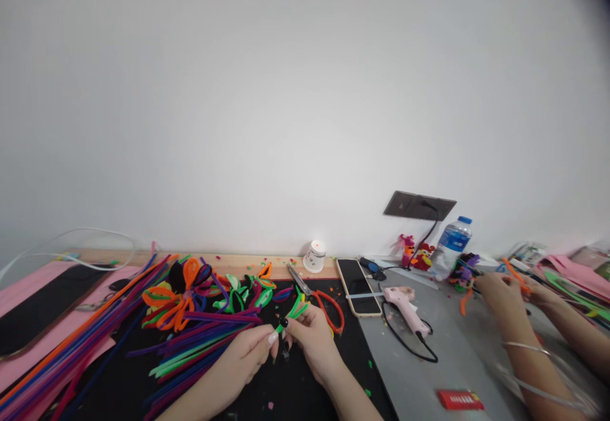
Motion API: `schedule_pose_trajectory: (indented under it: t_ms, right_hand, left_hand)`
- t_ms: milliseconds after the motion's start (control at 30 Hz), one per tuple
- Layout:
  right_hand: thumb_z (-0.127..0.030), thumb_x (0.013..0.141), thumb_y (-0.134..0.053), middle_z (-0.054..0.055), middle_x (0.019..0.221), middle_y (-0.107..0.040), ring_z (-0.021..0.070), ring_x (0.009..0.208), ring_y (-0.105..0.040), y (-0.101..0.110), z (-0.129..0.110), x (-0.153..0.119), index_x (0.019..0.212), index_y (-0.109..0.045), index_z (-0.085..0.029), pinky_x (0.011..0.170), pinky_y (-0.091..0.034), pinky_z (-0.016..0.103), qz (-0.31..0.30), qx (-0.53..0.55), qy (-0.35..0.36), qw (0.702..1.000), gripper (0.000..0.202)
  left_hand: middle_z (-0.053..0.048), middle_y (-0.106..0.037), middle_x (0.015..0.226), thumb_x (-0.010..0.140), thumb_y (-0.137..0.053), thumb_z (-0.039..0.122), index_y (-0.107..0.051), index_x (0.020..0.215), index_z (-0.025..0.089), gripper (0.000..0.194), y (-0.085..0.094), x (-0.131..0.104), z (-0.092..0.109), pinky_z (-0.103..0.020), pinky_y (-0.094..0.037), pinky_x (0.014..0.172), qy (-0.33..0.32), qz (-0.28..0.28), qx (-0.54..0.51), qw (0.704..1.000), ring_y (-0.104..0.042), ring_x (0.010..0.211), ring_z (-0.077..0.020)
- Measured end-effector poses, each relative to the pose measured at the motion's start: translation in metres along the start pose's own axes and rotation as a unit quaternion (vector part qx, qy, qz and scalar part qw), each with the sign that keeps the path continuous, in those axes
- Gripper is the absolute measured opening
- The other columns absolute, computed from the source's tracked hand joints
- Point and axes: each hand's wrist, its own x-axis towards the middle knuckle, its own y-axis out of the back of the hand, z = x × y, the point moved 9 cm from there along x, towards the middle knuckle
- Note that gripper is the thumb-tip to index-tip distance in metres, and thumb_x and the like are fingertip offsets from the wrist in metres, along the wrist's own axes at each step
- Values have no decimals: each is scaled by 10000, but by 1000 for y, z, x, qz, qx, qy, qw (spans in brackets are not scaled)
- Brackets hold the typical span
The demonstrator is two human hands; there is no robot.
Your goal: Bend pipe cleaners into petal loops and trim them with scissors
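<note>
Between my two hands is a small green pipe cleaner piece [296, 310] with a dark part near its middle. My left hand [255, 348] pinches its lower end with thumb and forefinger. My right hand [312, 335] grips the upper part, where green loops stick up above the fingers. Just beyond lie orange-handled scissors [328, 310], blades pointing up and left. Left of my hands, loose pipe cleaners [190, 354] in purple, green and blue spread over the black mat [267, 389]. Behind them sits a bunch of orange pipe cleaner loops [178, 303].
A phone [359, 287] and a pink glue gun [405, 310] with a black cord lie to the right. A white paper cup [314, 257] stands by the wall. Farther right are a water bottle [452, 243], a red box [460, 400] and another person's hands [505, 294].
</note>
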Motion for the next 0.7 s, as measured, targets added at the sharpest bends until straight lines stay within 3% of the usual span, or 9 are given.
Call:
schedule_pose_trajectory:
  t_ms: [133, 400, 700]
  right_hand:
    - [-350, 654, -674, -49, 465, -504, 50, 367, -396, 3, 1, 1, 618, -543, -144, 382, -316, 169, 8, -57, 10, 998, 246]
    - [-277, 688, -639, -63, 461, -465, 52, 374, -380, 7, -8, -2, 593, -497, -156, 381, -288, 167, 34, -153, 45, 987, 209]
    - [-285, 694, -628, -69, 448, -457, 57, 370, -373, 9, -13, -4, 591, -500, -164, 380, -272, 170, 60, -175, 47, 982, 205]
  left_hand:
    - [127, -221, 450, 747, -442, 592, -459, 651, 183, 420, -4, 1, -5, -187, -89, 330, 29, -4, -36, 999, -121, 349, -37]
    - [142, -239, 406, 688, -504, 621, -465, 651, 187, 437, 0, 8, -21, -149, -81, 281, 75, -4, -121, 990, -94, 316, -17]
    - [136, -273, 431, 692, -554, 579, -474, 689, 179, 408, -5, 6, -17, -136, -95, 284, 73, -25, -199, 977, -90, 333, -9]
